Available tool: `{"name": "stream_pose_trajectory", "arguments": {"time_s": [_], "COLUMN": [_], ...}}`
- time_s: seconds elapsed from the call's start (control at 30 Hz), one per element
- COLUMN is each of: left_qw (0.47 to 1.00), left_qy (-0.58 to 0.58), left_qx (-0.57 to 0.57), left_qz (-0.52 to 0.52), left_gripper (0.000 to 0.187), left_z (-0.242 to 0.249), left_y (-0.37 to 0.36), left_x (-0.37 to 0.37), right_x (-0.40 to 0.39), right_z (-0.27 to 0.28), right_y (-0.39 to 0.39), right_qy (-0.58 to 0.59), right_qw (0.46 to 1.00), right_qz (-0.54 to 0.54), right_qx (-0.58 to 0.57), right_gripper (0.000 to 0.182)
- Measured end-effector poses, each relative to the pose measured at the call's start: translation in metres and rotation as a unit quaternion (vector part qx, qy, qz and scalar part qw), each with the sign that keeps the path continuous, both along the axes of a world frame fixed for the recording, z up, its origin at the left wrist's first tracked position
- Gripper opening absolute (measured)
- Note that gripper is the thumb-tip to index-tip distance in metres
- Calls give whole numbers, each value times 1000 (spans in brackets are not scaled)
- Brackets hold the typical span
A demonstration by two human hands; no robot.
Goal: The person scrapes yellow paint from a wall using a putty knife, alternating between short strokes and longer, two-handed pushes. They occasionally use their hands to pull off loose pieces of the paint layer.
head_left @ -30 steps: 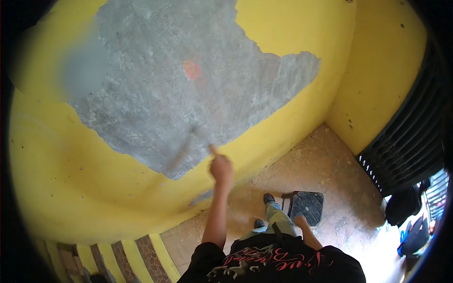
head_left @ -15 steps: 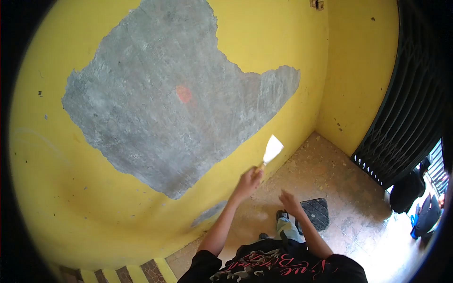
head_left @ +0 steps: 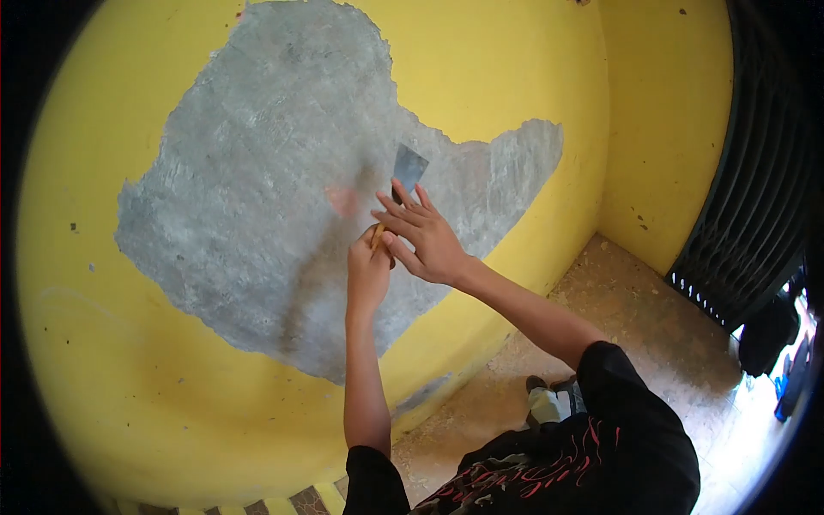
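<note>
In front of the grey bare patch (head_left: pixel 257 172) of the yellow wall, my left hand (head_left: pixel 369 264) is closed around the yellowish handle of a putty knife (head_left: pixel 410 166). Its flat metal blade points up, away from me. My right hand (head_left: pixel 429 240) crosses over the tool with fingers spread, its thumb and fingertips right at the handle and the base of the blade. That hand hides part of the knife. A faint reddish spot (head_left: pixel 342 202) shows on the patch just left of the hands.
Yellow paint (head_left: pixel 481 69) with a ragged edge surrounds the patch. A dark folding metal gate (head_left: pixel 747 172) stands at the right. Crumbs lie on the brown floor (head_left: pixel 618 300) below. Dark items (head_left: pixel 768 335) sit in bright light beyond the gate.
The putty knife has moved up and left, from low by the wall's base to in front of the grey patch. My right hand has risen from near the floor mat to the knife.
</note>
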State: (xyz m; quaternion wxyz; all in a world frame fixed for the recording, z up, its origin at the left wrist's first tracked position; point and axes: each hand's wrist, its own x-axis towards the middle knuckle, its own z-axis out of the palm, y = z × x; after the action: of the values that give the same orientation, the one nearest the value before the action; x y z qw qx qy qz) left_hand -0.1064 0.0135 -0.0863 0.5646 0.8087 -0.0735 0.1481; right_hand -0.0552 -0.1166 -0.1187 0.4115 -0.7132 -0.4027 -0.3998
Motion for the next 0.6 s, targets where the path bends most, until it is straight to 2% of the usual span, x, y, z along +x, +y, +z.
{"name": "stream_pose_trajectory", "arguments": {"time_s": [0.07,0.1,0.13,0.2,0.23,0.27,0.33,0.47,0.53,0.57,0.6], "left_qw": [1000,999,997,993,988,987,998,993,941,937,915], "left_qy": [-15,-49,-82,-105,-124,-126,-29,-9,-136,-130,-231], "left_qx": [3,4,6,40,68,70,36,37,126,128,87], "left_qz": [7,10,15,37,55,66,52,115,283,297,319], "left_gripper": [29,31,34,35,37,37,35,36,41,41,43], "left_z": [2,-2,-5,3,9,13,23,44,50,51,50], "left_y": [3,5,8,11,11,13,13,-15,-31,-39,-48], "left_x": [5,9,14,17,16,15,8,0,-5,-2,2], "right_x": [20,24,33,53,63,70,82,112,124,126,126], "right_z": [13,25,30,40,49,57,68,84,88,88,87], "right_y": [2,6,10,19,28,27,26,35,35,33,30], "right_qy": [-102,-155,-158,-211,-263,-264,-246,-265,-281,-276,-274], "right_qw": [993,983,982,952,926,922,933,894,875,870,876], "right_qz": [59,85,90,218,256,266,262,360,377,390,374], "right_qx": [4,50,55,28,94,98,1,40,119,123,130], "right_gripper": [28,19,19,17,17,17,21,31,39,39,40]}}
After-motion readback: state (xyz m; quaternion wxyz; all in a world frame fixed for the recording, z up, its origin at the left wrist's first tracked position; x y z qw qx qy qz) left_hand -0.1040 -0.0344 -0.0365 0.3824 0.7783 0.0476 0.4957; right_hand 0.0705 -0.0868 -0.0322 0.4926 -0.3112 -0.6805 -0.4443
